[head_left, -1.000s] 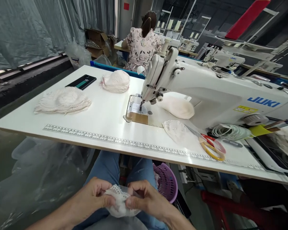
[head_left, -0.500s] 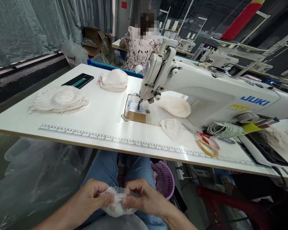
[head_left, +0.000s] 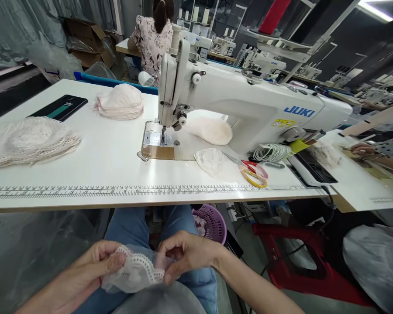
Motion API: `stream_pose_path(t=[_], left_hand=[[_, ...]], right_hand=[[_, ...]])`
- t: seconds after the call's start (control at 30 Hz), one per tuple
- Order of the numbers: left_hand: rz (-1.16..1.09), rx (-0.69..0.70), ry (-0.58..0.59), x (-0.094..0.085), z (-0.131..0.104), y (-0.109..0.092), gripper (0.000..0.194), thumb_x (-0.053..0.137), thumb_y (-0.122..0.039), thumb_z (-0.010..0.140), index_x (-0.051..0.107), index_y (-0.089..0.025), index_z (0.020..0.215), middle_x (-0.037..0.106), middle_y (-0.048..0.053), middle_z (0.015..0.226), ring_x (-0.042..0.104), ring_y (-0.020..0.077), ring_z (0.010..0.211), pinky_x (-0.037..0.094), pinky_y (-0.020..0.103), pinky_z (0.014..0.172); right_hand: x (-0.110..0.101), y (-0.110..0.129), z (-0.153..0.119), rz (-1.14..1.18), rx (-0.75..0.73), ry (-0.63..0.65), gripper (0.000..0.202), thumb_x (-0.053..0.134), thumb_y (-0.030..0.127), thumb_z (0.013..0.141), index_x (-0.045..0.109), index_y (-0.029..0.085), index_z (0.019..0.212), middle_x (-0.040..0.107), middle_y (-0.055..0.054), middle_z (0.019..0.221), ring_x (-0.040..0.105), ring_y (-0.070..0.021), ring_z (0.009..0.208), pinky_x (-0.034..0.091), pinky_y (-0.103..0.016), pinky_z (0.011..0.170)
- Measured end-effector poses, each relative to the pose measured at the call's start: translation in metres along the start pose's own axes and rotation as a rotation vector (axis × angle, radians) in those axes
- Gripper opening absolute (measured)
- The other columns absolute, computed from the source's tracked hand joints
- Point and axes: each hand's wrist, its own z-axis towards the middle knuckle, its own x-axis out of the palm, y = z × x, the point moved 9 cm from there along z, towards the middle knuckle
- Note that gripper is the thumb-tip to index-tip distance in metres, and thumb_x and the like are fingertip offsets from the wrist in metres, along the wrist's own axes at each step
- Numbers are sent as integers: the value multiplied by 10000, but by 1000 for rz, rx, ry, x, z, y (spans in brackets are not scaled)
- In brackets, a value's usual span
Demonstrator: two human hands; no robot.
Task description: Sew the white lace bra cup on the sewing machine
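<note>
Above my lap I hold a sheer white lace piece (head_left: 136, 270) with a scalloped, perforated border. My left hand (head_left: 100, 264) pinches its left end between thumb and fingers. At the right end of the border, my right hand (head_left: 183, 255) grips the edge, thumb below and fingers curled above. The lace hangs partly spread between both hands, below the table's front edge. On the table (head_left: 101, 165) ahead stands a white sewing machine (head_left: 242, 96). Another lace piece (head_left: 212, 162) lies right of its needle plate, beside scissors with red and yellow handles (head_left: 253, 174).
Stacks of lace pieces (head_left: 32, 139) and pale cups (head_left: 121, 102) sit at the left, near a dark phone (head_left: 60, 108). A ruler strip (head_left: 118, 192) runs along the front edge. A purple basket (head_left: 212, 224) stands under the table. A person (head_left: 152, 43) sits beyond.
My hands have moved apart, so the lace is spread wider and its scalloped border shows more. The camera view has turned right, bringing more of the neighbouring table into sight.
</note>
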Motion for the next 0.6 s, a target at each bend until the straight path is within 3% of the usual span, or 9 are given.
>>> stream_pose_path(t=[0.2,0.37,0.6], left_hand=[[9,-24,19,12,5,-1,351,850,-462,606,759,-158,758,718,32,686,616,161,650,481,213,615],[126,-4,71,28,6,-7,386,792,-482,689,756,-127,837,709,52,714,588,159,657,451,222,619],[316,86,78,34,6,-19,448,725,-549,728,753,-111,818,696,57,707,551,160,642,392,229,616]], right_hand=[[-2,-5,-2,-22,-14,21,444,863,399,500,675,123,791,619,17,763,555,-83,682,445,-223,694],[-6,6,4,-11,-128,-184,547,895,396,427,654,155,855,604,34,714,509,-86,640,418,-219,620],[-10,14,4,-91,-149,-350,453,820,513,560,594,131,651,532,50,591,430,-61,559,335,-205,549]])
